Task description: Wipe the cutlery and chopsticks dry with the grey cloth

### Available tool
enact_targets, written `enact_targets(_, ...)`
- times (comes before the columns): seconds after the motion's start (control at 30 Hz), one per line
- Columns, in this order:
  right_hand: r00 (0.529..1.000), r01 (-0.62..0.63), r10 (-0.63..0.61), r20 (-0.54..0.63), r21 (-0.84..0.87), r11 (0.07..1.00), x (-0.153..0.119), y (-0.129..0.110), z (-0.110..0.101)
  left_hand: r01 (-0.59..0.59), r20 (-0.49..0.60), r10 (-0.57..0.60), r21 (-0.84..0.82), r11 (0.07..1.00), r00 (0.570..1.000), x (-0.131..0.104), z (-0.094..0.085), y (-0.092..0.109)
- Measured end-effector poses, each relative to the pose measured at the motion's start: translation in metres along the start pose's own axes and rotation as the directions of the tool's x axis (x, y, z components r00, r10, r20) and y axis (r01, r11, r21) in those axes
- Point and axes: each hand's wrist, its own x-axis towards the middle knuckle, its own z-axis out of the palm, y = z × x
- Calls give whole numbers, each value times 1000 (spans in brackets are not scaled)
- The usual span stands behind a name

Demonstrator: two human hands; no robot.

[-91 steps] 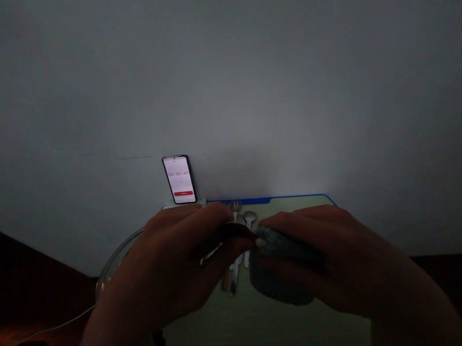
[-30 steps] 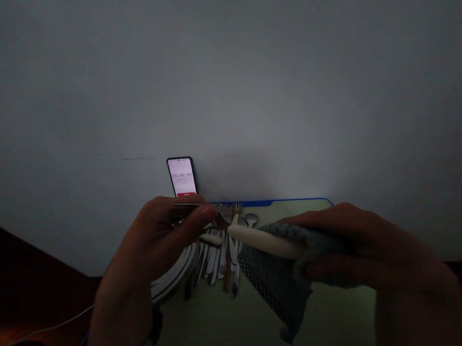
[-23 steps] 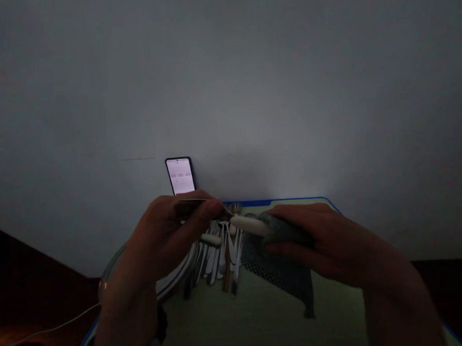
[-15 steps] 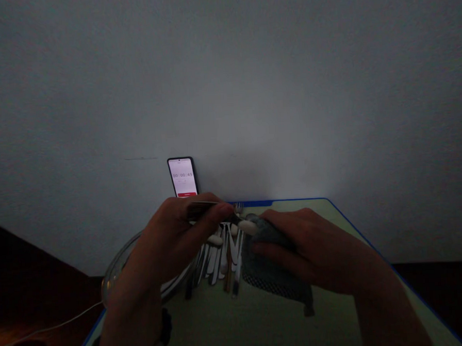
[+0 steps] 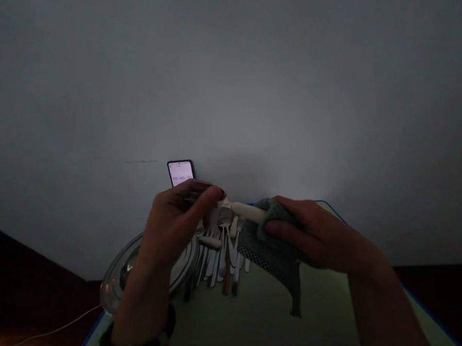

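Observation:
My left hand [image 5: 179, 217] is closed around the metal end of a white-handled fork [image 5: 248, 211]; its head is dim and mostly covered by my fingers. A grey-green cloth [image 5: 268, 251] is pinched in my right hand [image 5: 309, 228] and folded around the far end of that white handle. The rest of the cloth hangs down, showing a checkered band and a dangling corner. Below and between my hands lies a row of cutlery [image 5: 222, 256] on the table, with metal, white and brown handles side by side.
A clear round bowl or lid [image 5: 115, 282] stands at the left, partly behind my left forearm. A phone [image 5: 180, 171] showing a running timer leans on the wall [image 5: 250, 89]. The pale green table [image 5: 261, 316] has a blue edge. A white cable [image 5: 68, 323] runs off left.
The cloth has slid along the handle toward its end, baring more white. My right hand has moved right and up a little, and my left hand has risen slightly.

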Motion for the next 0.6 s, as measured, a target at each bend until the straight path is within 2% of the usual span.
enact_targets(0.1, 996, -13, 18, -89, 55, 998, 4, -2, 6, 70, 161, -41, -180, 981, 986, 1, 11, -3)
enact_targets(0.17, 992, -18, 32, -124, 114, 993, 7, -2, 11, 101, 198, -57, -221, 970, 979, 2, 19, -6)
enact_targets(0.23, 983, -30, 62, -173, 180, 983, 10, 1, 13, 95, 141, -65, -217, 971, 988, 3, 23, -9)
enact_targets(0.3, 956, -49, 121, -268, 260, 964, 12, 7, 14, 71, 35, -65, -209, 975, 997, 4, 22, -14)
enact_targets(0.4, 862, -63, 276, -425, 451, 890, 17, 20, 12, 70, -61, -83, -191, 979, 995, 7, 17, -21)
enact_targets(0.47, 793, -20, 407, -453, 649, 760, 23, 29, 14, 124, 5, -125, -181, 976, 992, 8, 15, -23)
enact_targets(0.5, 771, 23, 471, -429, 758, 652, 27, 34, 15, 161, 77, -150, -163, 973, 986, 8, 14, -24)
enact_targets(0.6, 760, 130, 600, -249, 963, 234, 39, 47, 23, 236, 264, -212, -61, 970, 941, 7, 18, -27)
